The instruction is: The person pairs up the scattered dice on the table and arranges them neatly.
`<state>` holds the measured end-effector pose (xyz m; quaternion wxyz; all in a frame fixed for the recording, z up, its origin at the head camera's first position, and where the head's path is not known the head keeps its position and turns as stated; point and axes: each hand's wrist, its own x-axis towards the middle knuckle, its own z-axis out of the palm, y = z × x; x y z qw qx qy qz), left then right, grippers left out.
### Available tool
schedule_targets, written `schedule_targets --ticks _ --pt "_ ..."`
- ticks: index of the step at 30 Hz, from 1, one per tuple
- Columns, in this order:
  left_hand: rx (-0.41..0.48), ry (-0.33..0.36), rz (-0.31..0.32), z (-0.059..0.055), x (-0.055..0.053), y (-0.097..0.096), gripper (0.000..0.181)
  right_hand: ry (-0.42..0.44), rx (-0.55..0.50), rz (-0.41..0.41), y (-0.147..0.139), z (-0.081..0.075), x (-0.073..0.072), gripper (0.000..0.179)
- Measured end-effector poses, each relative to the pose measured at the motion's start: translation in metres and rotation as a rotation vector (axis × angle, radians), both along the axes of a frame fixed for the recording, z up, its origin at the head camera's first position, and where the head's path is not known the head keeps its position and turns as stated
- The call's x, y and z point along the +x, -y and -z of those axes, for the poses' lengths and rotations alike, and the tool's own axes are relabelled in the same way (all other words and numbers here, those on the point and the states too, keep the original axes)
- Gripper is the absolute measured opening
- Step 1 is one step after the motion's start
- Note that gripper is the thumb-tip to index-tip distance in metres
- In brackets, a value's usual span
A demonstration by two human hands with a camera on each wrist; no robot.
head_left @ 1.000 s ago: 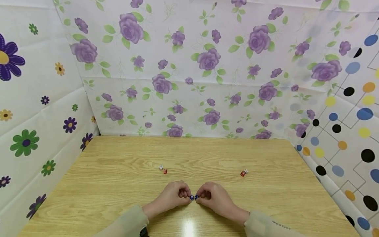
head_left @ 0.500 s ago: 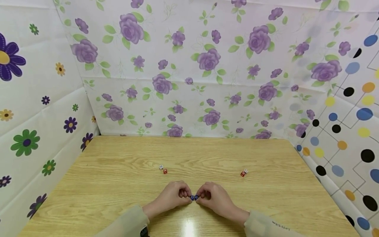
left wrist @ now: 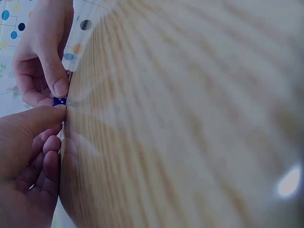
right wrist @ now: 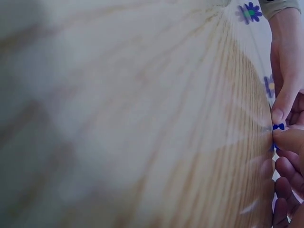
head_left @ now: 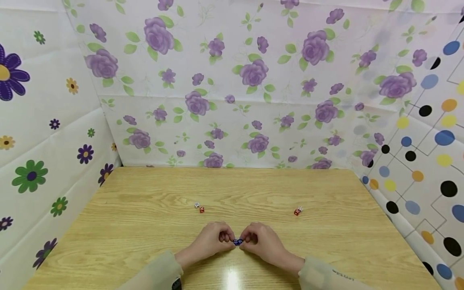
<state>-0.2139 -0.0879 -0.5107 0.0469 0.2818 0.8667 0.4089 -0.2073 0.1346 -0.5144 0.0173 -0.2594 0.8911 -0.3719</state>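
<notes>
Near the front middle of the table [head_left: 152,225], my left hand [head_left: 211,239] pinches a small blue die [head_left: 235,242] with white pips between thumb and fingers. Facing it, my right hand [head_left: 264,241] pinches a second blue die [head_left: 240,241] the same way. The two dice sit side by side at the tabletop, right up against each other in the head view. In the left wrist view, blue [left wrist: 60,101] shows between the two thumbs; fingertips cover most of both dice. The right wrist view has the blue dice [right wrist: 279,127] at its right edge, also partly hidden.
Beyond my left hand lie a white die [head_left: 197,205] and a red die [head_left: 201,210], close together. Farther right, another red die [head_left: 297,212] lies by a white die [head_left: 300,209]. Patterned cloth [head_left: 232,129] walls off the table's back and both sides.
The small gap between the two blue dice has closed as they came together. Both hands otherwise keep their place, and the red and white dice stay put.
</notes>
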Motion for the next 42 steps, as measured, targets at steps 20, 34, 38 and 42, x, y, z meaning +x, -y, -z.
schedule_targets --ticks 20,34,38,42 --pt "0.031 0.01 0.008 0.0011 -0.0005 0.0002 0.011 0.01 0.002 0.008 0.0 -0.0004 0.0019 0.013" --pt "0.031 0.012 0.006 0.0018 -0.0009 -0.0001 0.012 0.018 0.003 0.008 0.0002 -0.0014 0.0017 0.013" --pt "0.03 0.008 0.006 0.002 -0.0009 -0.0003 0.013 0.017 0.004 0.007 0.0002 -0.0011 0.0018 0.013" --pt "0.026 0.01 0.005 0.0021 -0.0008 -0.0004 0.013 0.021 0.005 0.008 0.0002 -0.0004 0.0013 0.012"
